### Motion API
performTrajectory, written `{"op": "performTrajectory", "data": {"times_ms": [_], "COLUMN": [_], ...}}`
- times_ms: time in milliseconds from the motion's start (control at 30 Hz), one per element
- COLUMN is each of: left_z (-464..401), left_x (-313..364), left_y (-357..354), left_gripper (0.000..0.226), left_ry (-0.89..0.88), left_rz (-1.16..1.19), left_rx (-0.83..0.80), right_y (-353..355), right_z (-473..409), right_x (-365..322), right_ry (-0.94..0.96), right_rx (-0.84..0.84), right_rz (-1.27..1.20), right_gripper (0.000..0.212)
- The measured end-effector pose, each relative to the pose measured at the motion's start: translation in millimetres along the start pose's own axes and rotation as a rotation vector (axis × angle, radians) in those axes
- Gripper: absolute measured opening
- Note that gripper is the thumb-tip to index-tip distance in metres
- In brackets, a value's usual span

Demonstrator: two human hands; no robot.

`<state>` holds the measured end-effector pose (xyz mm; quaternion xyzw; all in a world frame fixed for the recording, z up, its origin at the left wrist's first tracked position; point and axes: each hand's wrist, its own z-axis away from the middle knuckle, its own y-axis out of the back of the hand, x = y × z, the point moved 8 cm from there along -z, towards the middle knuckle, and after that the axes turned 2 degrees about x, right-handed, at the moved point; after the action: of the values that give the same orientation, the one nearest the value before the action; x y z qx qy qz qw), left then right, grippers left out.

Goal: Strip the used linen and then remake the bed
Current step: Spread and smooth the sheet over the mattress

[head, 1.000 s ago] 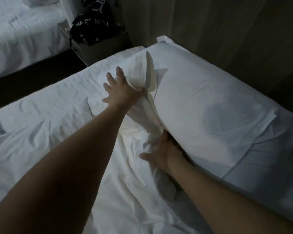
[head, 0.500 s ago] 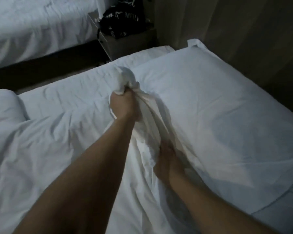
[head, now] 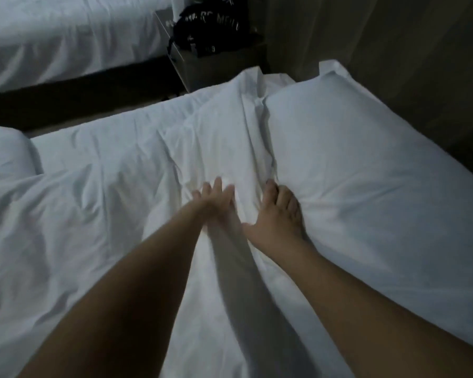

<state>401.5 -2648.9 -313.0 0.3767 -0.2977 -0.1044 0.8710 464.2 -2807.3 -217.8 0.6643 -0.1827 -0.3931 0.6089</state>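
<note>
Both hands are out over the bed with bare forearms reaching in from the bottom edge. The left hand [head: 216, 203] lies with fingers spread and loose on the rumpled white cotton sheet [head: 115, 192], gripping nothing; it is somewhat blurred. The right hand [head: 277, 216], just beside it, presses palm-down with fingers curled against the near edge of the plump white rectangular pillow [head: 366, 170], denting the fabric there; whether it pinches any cloth I cannot tell. The pillow lies flat at the right side of the bed, along the dark panelled wall [head: 421, 64], and a ridge of bunched white linen [head: 246, 105] runs from the hands toward the far corner, touching the pillow's left edge. A second soft white mound [head: 3, 151] shows at the left edge. Beyond the bed stands a small nightstand [head: 202, 69] carrying a black bag with pale lettering [head: 210, 25], and another white-covered bed [head: 66, 36] lies across a dark strip of floor.
</note>
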Motion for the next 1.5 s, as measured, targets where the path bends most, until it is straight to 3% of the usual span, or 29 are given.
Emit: {"op": "performTrajectory", "data": {"times_ms": [67,133,300,400,500,600,733,900,1167,1267,1433,1500], "left_z": [19,57,129,178,195,205,227,298,469,495,506,512], "left_x": [-33,-62,-72,-93,-106,-112,-129,-180,-383,-443,-573,-599], "left_y": [-41,-78,-113,-139,-147,-150,-143,-106,-60,-48,-29,-24], "left_gripper": [0.069,0.07,0.062,0.062,0.062,0.061,0.06,0.062,0.062,0.07,0.094,0.094], "left_ry": [0.029,-0.008,-0.165,-0.253,-0.296,-0.356,-0.376,-0.304,-0.304,-0.261,0.017,-0.099], "left_rz": [-0.196,-0.298,-0.328,-0.361,-0.39,-0.404,-0.46,-0.465,-0.544,-0.581,-0.501,-0.537], "left_rx": [0.01,0.138,0.218,0.264,0.291,0.292,0.318,0.333,0.367,0.359,0.243,0.236], "right_y": [-10,-21,-45,-71,-93,-101,-108,-122,-143,-147,-205,-233], "right_z": [11,22,69,109,146,164,208,308,422,475,560,579], "right_x": [-2,5,14,26,50,47,15,-29,-165,-226,-321,-345], "right_ry": [0.093,0.171,0.334,0.431,0.399,0.304,0.154,0.199,0.322,0.491,0.822,0.794], "right_rx": [-0.012,0.0,0.099,-0.017,-0.119,-0.13,-0.169,-0.224,-0.187,-0.14,-0.235,-0.307], "right_rz": [0.104,0.202,0.45,0.559,0.631,0.625,0.45,0.352,0.112,0.023,0.105,0.148], "right_gripper": [0.098,0.097,0.085,0.073,0.059,0.065,0.075,0.076,0.065,0.065,0.087,0.099]}}
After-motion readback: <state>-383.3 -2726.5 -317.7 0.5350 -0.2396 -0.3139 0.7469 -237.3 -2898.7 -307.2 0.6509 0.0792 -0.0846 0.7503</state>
